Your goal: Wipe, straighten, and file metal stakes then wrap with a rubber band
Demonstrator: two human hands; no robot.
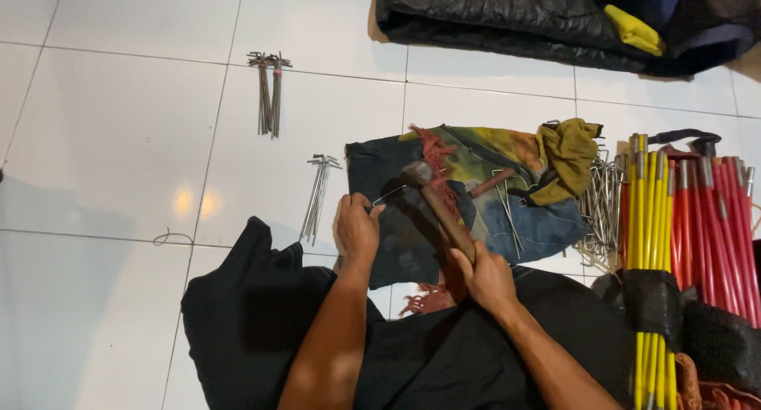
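On cloth [412, 236]: brown-handled hammer [444, 212]

The one camera sits on my head and looks steeply down past my forearms at the white tiled floor [119, 141]. It is close enough that my left hand [357, 229] and right hand [487, 277] fill the lower middle. The patchwork cloth [523, 220] lies at the centre; beyond it, at the top edge, is a black tarp [491, 18]. No second view shares this scene.
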